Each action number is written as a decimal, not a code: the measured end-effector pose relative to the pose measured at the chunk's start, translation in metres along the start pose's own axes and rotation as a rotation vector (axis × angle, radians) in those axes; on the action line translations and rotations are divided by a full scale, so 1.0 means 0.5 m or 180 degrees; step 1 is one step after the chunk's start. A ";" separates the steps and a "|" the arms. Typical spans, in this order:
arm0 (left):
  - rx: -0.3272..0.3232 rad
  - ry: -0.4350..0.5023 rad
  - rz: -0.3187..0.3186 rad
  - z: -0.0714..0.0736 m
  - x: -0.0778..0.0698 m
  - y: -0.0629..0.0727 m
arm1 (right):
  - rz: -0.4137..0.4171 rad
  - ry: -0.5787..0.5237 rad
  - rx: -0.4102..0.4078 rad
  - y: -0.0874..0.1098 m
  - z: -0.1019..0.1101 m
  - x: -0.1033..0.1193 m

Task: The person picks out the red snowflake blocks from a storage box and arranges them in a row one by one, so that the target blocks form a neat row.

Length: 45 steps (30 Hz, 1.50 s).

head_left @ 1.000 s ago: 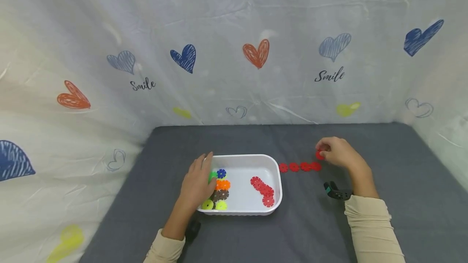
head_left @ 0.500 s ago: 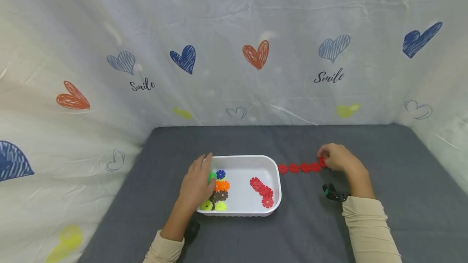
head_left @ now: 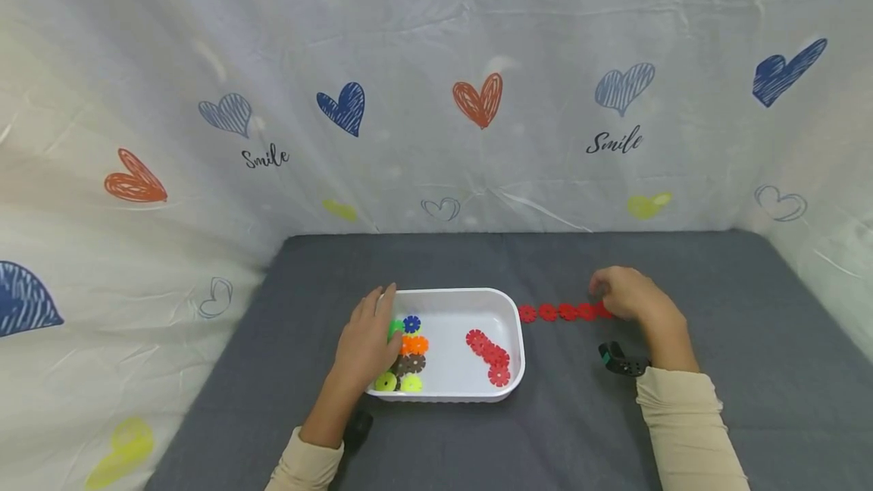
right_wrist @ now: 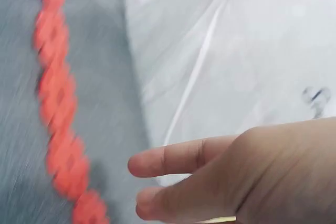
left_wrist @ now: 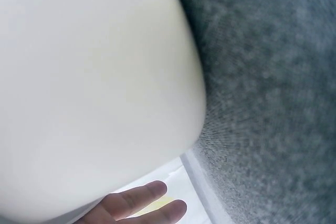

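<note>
A white tray (head_left: 446, 358) stands on the grey cloth, holding notched plastic discs. My left hand (head_left: 368, 343) rests over its left end, fingers straight and thumb across the rim; the left wrist view shows two extended fingers (left_wrist: 142, 200) beside the tray's outer wall. Right of the tray runs a row of red notched discs (head_left: 567, 312). My right hand (head_left: 637, 298) hovers at the row's right end, partly covering the last red disc (head_left: 604, 311). In the right wrist view, its thumb and fingers (right_wrist: 181, 158) stand apart from the row with nothing between them.
Inside the tray lie red discs (head_left: 489, 355) at the right, with orange discs (head_left: 414, 345), brown discs (head_left: 412, 364), yellow-green discs (head_left: 411, 383) and a blue disc (head_left: 411, 324) at the left. A heart-printed curtain (head_left: 443, 157) hangs behind the table.
My right hand has brought a red disc down to the row's right end and let go of it, lengthening the row. My left hand has stayed on the tray.
</note>
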<state>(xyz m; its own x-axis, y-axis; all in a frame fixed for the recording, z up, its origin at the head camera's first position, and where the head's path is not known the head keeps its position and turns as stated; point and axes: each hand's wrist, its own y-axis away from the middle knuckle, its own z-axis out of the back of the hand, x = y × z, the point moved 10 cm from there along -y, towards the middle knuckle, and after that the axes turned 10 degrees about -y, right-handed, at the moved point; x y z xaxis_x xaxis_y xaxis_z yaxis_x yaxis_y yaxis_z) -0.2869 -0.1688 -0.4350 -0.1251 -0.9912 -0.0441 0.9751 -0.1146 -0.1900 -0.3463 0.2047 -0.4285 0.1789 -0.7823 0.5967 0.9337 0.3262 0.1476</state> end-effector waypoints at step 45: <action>-0.0027 0.0036 -0.0069 0.002 -0.006 0.003 | 0.1042 0.1649 0.0342 0.035 -0.283 0.356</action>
<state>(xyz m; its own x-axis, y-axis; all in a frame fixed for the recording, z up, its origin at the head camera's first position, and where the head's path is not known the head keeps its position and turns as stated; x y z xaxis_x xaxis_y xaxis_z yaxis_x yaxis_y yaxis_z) -0.2848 -0.1663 -0.4341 -0.1483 -0.9876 -0.0508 0.9705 -0.1355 -0.1995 -0.2545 -0.0041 -0.4313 0.6030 -0.7798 0.1681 0.7734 0.6231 0.1165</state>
